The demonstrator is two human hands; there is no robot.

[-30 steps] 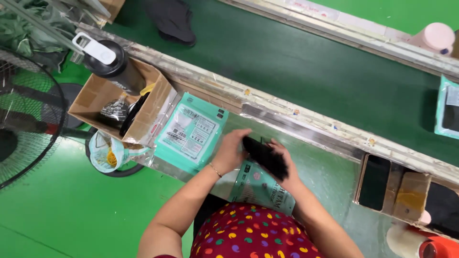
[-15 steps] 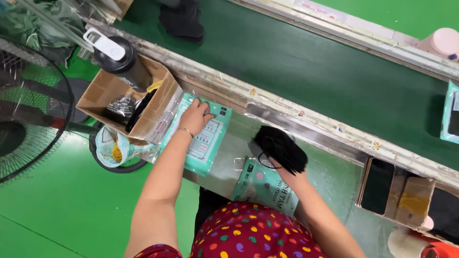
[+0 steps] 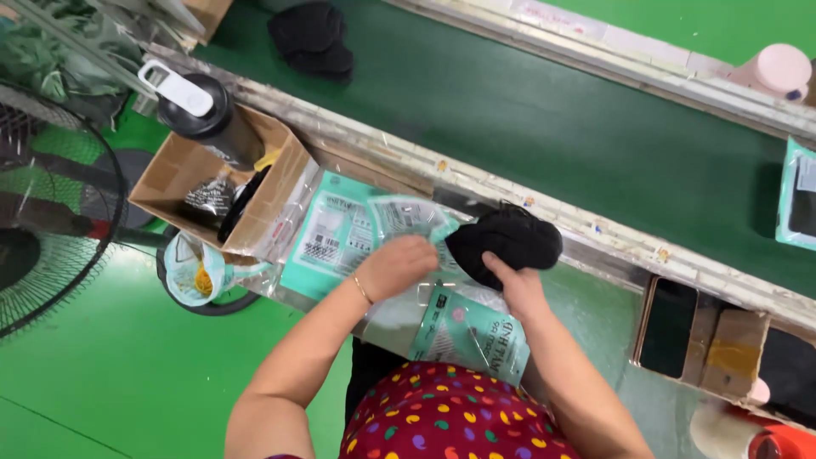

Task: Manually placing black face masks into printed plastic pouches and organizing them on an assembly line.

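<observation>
My right hand (image 3: 517,287) grips a black bundle of folded fabric (image 3: 506,240) just below the conveyor's near rail. My left hand (image 3: 398,265) holds a clear and teal plastic pouch (image 3: 406,218), lifted off a flat stack of teal pouches (image 3: 327,238) and brought beside the black bundle. Another teal printed pouch (image 3: 472,333) lies on my lap under both hands.
A dark green conveyor belt (image 3: 544,119) carries a black fabric bundle (image 3: 313,36) at the top and a teal packet (image 3: 797,194) at the right edge. A cardboard box (image 3: 280,183) with a black bottle (image 3: 204,115) stands at left, beside a fan (image 3: 42,212). A dark phone (image 3: 668,327) lies at right.
My left hand reached left to the teal stack, picked up one pouch and brought it back beside the black bundle. My right hand kept hold of the bundle and raised it slightly.
</observation>
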